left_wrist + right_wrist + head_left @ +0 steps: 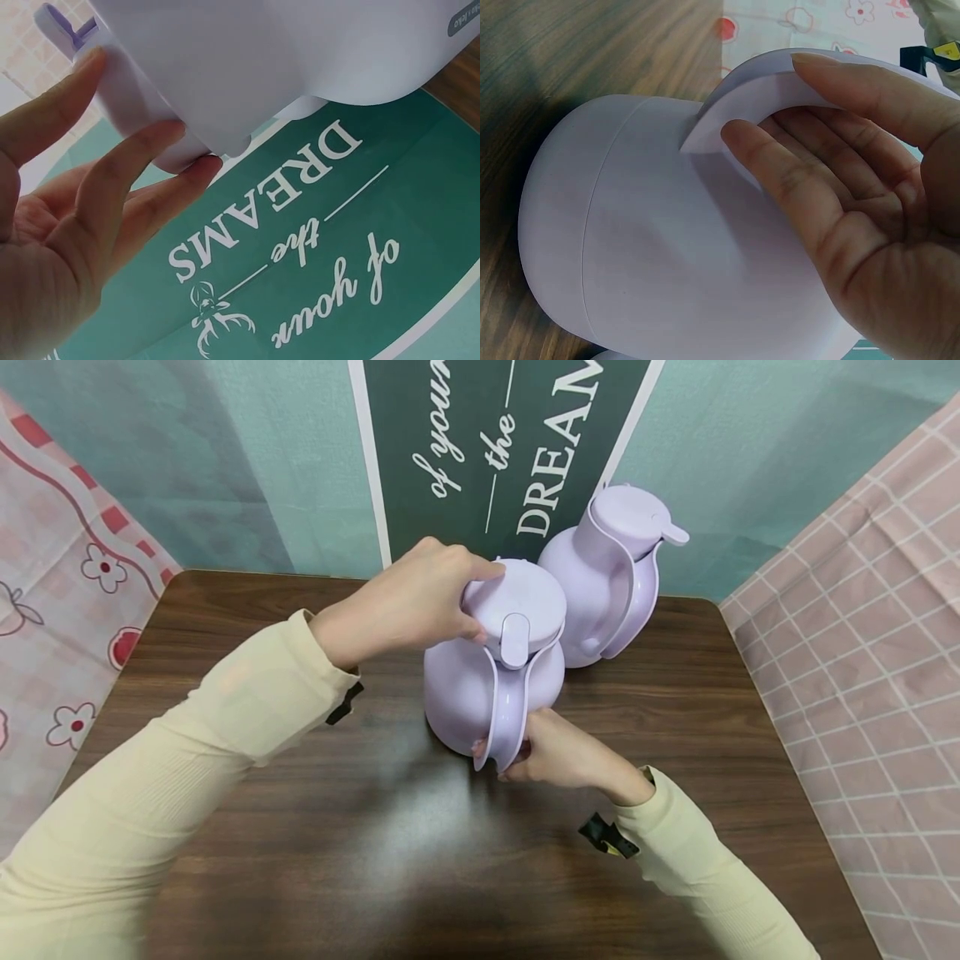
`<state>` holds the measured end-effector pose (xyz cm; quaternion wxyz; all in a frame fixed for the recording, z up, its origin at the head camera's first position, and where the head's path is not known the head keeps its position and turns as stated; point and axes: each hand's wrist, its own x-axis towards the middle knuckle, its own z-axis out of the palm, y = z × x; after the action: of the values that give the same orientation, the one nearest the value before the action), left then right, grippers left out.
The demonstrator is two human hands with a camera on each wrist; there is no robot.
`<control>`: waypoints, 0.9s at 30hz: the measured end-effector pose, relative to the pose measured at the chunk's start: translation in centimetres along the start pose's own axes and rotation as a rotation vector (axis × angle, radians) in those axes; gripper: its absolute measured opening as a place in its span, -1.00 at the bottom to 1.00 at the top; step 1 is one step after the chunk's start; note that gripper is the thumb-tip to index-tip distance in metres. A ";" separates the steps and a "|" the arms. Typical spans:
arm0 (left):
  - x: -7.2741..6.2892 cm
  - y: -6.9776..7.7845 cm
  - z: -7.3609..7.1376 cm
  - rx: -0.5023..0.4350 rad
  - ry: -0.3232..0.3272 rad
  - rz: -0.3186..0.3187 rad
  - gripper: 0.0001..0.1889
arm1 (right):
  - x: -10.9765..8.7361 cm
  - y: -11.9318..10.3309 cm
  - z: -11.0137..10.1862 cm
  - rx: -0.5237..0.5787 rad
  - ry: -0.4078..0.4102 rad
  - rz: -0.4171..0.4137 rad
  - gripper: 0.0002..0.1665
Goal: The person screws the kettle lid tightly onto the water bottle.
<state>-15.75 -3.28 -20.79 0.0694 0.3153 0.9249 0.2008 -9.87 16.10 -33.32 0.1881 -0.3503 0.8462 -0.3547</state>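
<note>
A pale lilac thermos jug (456, 697) stands on the wooden table. My left hand (416, 597) grips its round lid (525, 597) from the left side, thumb on the near side. Seen in the left wrist view, the fingertips (169, 133) press against the rim of the lid (124, 94). Low on the jug's handle (512, 714), my right hand (562, 750) holds on with its fingers through the loop. In the right wrist view, the thumb lies along the handle (742, 105), and the index fingertip touches near where it meets the body (660, 232).
A second, matching lilac jug (573, 564) stands right behind the first, its handle and spout lever turned rightward. At the back hangs a green cloth with a lettered dark panel (465, 460). Patterned cloths (75, 635) line the left and right sides of the table (300, 860).
</note>
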 end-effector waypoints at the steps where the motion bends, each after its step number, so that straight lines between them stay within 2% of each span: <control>1: 0.0 0.0 0.0 -0.006 -0.005 -0.010 -0.44 | 0.0 0.0 0.0 -0.002 -0.003 -0.002 -0.62; 5: 0.1 0.1 0.0 -0.011 -0.017 -0.031 -0.32 | 0.0 0.0 0.0 0.005 -0.007 0.004 -0.62; 27: 0.4 -0.2 0.0 -0.006 -0.010 0.000 -0.43 | 0.0 0.1 0.0 -0.005 0.000 -0.026 -0.63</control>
<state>-16.17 -3.23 -20.90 0.0751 0.3161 0.9240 0.2018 -9.90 16.18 -33.43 0.1826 -0.3616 0.8425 -0.3551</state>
